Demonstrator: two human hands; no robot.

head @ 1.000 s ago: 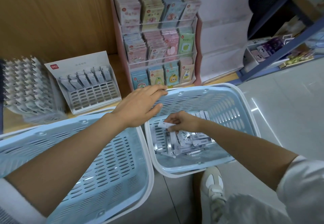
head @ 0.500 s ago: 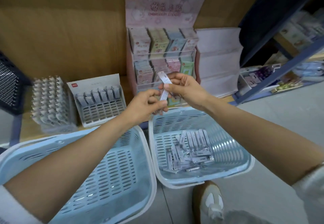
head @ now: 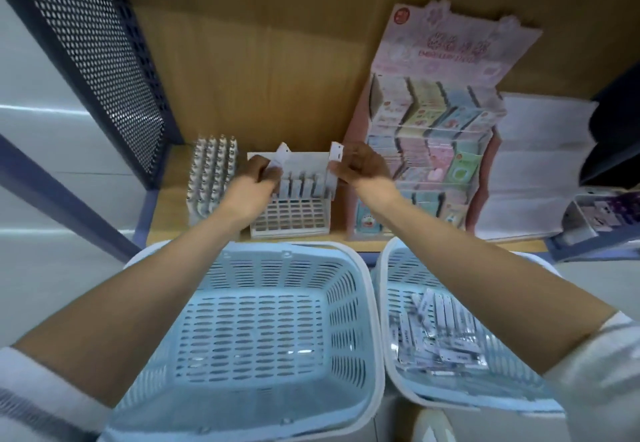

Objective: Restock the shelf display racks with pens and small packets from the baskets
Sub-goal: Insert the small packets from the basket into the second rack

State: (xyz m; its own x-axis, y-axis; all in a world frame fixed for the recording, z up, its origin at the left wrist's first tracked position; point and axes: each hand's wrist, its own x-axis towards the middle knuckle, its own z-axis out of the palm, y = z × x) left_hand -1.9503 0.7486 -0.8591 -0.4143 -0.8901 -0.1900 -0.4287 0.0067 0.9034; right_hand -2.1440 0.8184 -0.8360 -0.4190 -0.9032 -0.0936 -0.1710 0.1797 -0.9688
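While both arms reach over the baskets to the shelf (head: 171, 196), the head view shows each hand holding one small white packet above the rack (head: 294, 222). The left hand (head: 258, 182) has its fingers curled and pinches the left packet (head: 280, 158), which sticks up from the fingertips, tilted, over the rack's left rear corner. The right hand (head: 362, 170) pinches the right packet (head: 335, 155) between thumb and fingers, holding it nearly upright at the rack's right edge. Whether either packet touches the rack cannot be told. A row of stocked packets (head: 301, 183) stands upright in the rack between the two hands.

Just left of the rack stand the pens (head: 211, 175), tips up in rows. To the right is the pink stand (head: 429, 137), filled with pastel packs. The left basket (head: 249, 331) sits below the rack. The right basket (head: 401, 279), touching it, holds a loose pile (head: 440, 331) of white packets. A dark mesh panel (head: 97, 43) closes the shelf's left side.
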